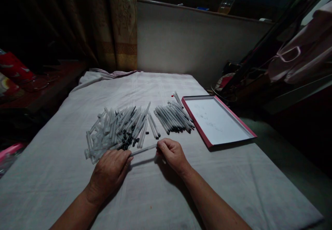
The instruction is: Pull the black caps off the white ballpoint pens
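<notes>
Between my two hands a clear pen barrel [144,150] is stretched just above the white cloth. My left hand [110,167] grips its left end. My right hand [171,154] pinches the other end between thumb and forefinger, so that tip is hidden. Beyond my left hand lies a loose heap of clear pen parts [116,126], with small black pieces [127,140] among them. Past my right hand, a neater pile of pens [173,117] lies side by side, dark ends towards me. A few pens [154,124] lie between the two piles.
A shallow box lid [220,119] with red edges and a white inside lies right of the pens. White cloth [145,202] covers the table. A curtain [124,26] hangs at the back left, and a pink garment [306,46] hangs at the right.
</notes>
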A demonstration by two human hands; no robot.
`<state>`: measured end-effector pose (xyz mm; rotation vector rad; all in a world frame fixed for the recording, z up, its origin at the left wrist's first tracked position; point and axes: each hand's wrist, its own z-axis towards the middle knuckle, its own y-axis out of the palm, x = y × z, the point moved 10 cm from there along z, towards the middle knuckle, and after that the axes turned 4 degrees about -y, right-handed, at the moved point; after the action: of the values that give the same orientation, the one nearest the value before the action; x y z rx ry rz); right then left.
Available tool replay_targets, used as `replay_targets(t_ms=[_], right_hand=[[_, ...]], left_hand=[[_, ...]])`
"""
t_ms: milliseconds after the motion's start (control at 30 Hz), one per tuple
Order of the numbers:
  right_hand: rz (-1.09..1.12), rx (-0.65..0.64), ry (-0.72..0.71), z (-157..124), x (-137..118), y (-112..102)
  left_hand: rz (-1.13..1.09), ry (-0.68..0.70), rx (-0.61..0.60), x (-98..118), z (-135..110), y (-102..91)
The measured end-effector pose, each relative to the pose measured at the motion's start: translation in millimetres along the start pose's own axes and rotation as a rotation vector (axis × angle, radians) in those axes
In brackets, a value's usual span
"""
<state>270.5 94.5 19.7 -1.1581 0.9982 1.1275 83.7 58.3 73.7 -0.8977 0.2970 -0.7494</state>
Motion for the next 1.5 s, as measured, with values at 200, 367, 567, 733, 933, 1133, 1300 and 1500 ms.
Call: replay_targets(t_ms=[200, 367, 567, 733, 933, 1133, 1300, 1500], right_hand=[[0.028, -0.066, -0.028, -3.6, 0.4, 5.5], [0.092, -0.097, -0.005, -4.9, 3.1, 5.8], [0.161, -0.052, 0.057, -3.7, 14.8, 7.4], [0.138, 0.005, 0.148, -1.6, 21.7, 6.6], [0.157, -0.024, 0.121, -0.1, 15.9, 3.6], [0.209, -0.045, 0.131, -0.9, 19.0, 2.3], [0.206, 0.001, 0.169, 1.2, 23.7, 2.8], [0.180, 0.000, 0.150, 2.3, 18.6, 1.0]], left_hand=[[-0.040, -0.030, -0.025, -6.3, -5.5, -0.5], [-0.051, -0.029, -0.005, -6.7, -7.6, -2.0], [-0.052, -0.059, -0.033, -10.5, -8.1, 2.4], [-0.058, -0.055, -0.040, -9.8, -6.7, 3.8], [-0.059, -0.052, -0.074, -8.8, -7.5, 6.8], [-0.073, -0.074, -0.116, -11.1, -8.0, 11.2], [-0.087, -0.083, -0.111, -12.2, -8.1, 11.9], [-0.075, -0.078, -0.125, -10.5, -6.7, 12.8]])
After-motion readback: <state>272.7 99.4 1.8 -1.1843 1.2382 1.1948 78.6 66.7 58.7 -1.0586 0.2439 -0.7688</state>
